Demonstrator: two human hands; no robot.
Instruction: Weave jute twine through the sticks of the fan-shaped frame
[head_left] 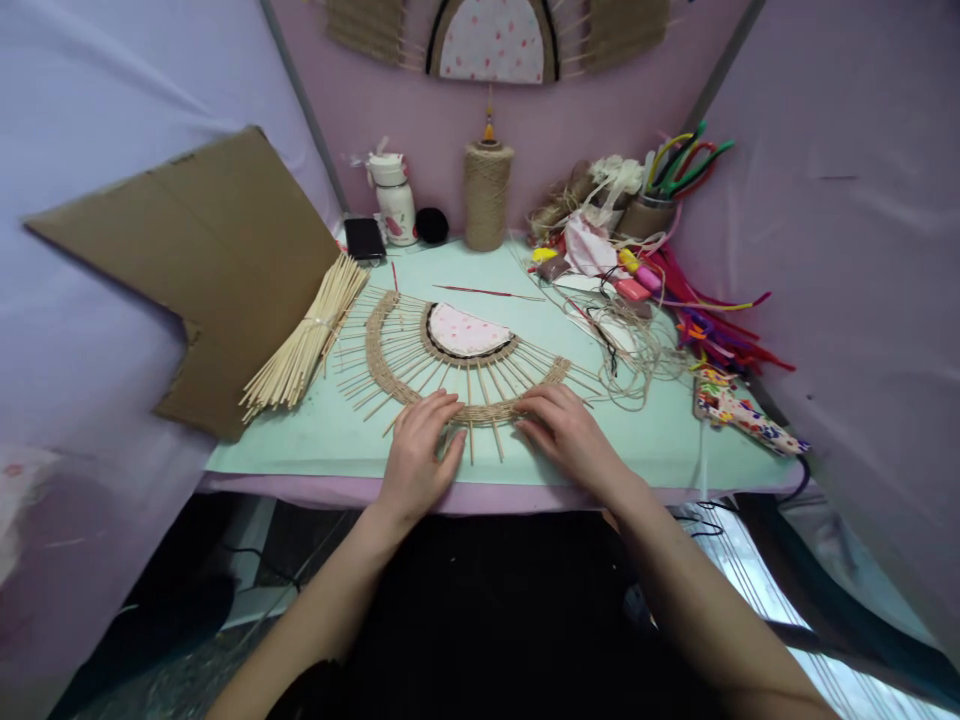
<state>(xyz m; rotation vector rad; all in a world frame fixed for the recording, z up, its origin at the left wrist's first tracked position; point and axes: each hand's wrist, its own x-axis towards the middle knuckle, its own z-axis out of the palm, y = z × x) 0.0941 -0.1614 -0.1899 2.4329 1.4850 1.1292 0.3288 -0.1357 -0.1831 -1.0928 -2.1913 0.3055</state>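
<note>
A half-round fan of thin sticks (403, 337) lies on the table. Its centre is a white half-disc with pink dots (466, 331), edged in black and brown. A band of woven twine (382, 362) curves across the sticks. My left hand (424, 447) rests on the band's near edge, fingers extended and thumb apart. Opposite it, my right hand (568, 430) touches the band's right part with fingers loosely bent and the thumb below the index finger. Between my hands the near stick ends point towards me. My fingertips partly cover the band.
A tied bundle of sticks (304, 345) leans by bent cardboard (217, 270) at left. Behind stand a white bottle (395, 205) and a twine cone (487, 200). A red needle-like tool (480, 291) lies beyond the fan. Loose twine (641, 375) and a cup of scissors (649, 215) are right.
</note>
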